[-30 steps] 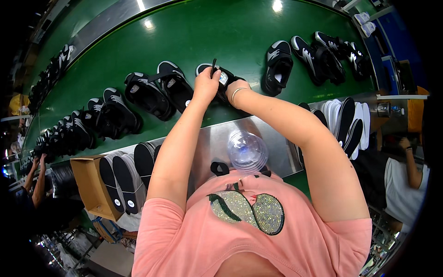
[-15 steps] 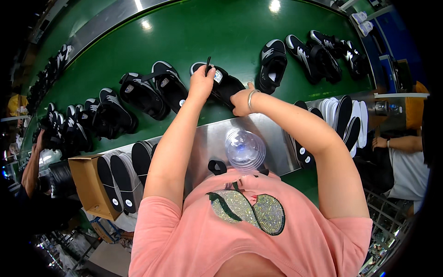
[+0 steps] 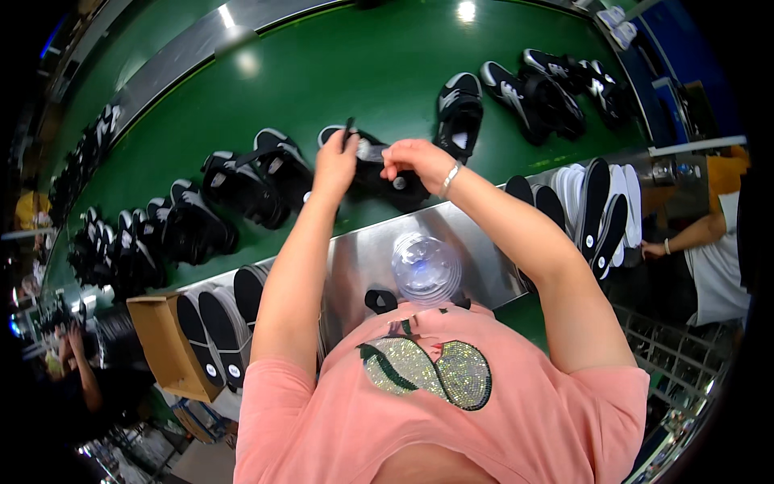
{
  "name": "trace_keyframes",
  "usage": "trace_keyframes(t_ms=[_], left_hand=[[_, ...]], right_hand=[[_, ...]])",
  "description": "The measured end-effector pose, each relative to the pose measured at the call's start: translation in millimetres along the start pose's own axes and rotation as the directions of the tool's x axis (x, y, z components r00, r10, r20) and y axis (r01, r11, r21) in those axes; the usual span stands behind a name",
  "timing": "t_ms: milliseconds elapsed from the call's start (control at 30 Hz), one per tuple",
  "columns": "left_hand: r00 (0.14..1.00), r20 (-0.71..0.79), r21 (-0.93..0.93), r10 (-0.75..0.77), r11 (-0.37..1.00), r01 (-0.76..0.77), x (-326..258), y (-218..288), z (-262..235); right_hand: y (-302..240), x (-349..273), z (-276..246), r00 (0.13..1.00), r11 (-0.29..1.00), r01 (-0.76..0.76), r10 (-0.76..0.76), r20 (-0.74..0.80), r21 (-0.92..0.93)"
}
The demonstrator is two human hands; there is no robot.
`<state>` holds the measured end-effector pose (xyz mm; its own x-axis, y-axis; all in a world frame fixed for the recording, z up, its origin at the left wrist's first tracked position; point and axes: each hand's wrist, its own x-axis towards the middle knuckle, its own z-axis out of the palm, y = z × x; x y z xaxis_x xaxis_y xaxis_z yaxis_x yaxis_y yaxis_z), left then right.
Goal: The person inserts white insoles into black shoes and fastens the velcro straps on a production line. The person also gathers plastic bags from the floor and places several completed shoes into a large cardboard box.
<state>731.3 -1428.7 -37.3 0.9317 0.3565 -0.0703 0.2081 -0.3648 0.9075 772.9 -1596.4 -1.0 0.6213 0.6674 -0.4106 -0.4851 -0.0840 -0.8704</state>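
A black shoe (image 3: 415, 196) with a grey toe lies on the green work surface in front of me, its heel toward me. My left hand (image 3: 334, 168) is closed at its front, gripping a dark strap that sticks up past the fingers. Over the shoe's opening, my right hand (image 3: 419, 164) has its fingers curled into a pinch. A pale, blurred patch lies between the hands, at the shoe's tongue; whether the right fingertips hold it is unclear. Inside the shoe shows a small round light spot. Another black shoe (image 3: 278, 173) stands just left of my left hand.
Further shoes line the green surface (image 3: 363, 64) on both sides. Insoles (image 3: 216, 323) stand in a cardboard box (image 3: 165, 343) at left; black and white insoles (image 3: 592, 202) stand at right. A clear ribbed plastic dome (image 3: 426, 270) is before my chest. Other people work at both sides.
My right hand has left the shoe's heel and moved forward to its tongue, fingers now curled. My left hand stays at the strap. The whole view has shifted slightly.
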Motion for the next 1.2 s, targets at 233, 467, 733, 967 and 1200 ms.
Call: trace_keyframes(t_ms=[233,467,733,967,1200], left_hand=[[0.936,-0.117,0.824,0.333,0.558,-0.096,9,44,-43],[0.753,0.371,0.327,0.543,0.682,-0.654,-12,87,45],[0.736,0.583,0.384,0.344,0.682,-0.622,-21,70,122],[0.766,0.543,0.368,0.343,0.723,-0.585,-57,60,107],[0.994,-0.028,0.052,0.102,0.994,-0.1,-30,23,97]], right_hand=[[-30,-136,7,0.794,0.009,0.543,-0.329,0.51,-0.839],[8,-152,8,0.784,-0.151,0.505,-0.331,0.525,-0.85],[-15,-92,-192,0.531,0.052,-0.528,-0.759,-0.377,-0.848],[-17,-68,-199,0.694,0.122,-0.555,-0.478,-0.539,-0.823],[3,-96,-111,0.766,-0.091,-0.336,-0.606,-0.216,-0.937]])
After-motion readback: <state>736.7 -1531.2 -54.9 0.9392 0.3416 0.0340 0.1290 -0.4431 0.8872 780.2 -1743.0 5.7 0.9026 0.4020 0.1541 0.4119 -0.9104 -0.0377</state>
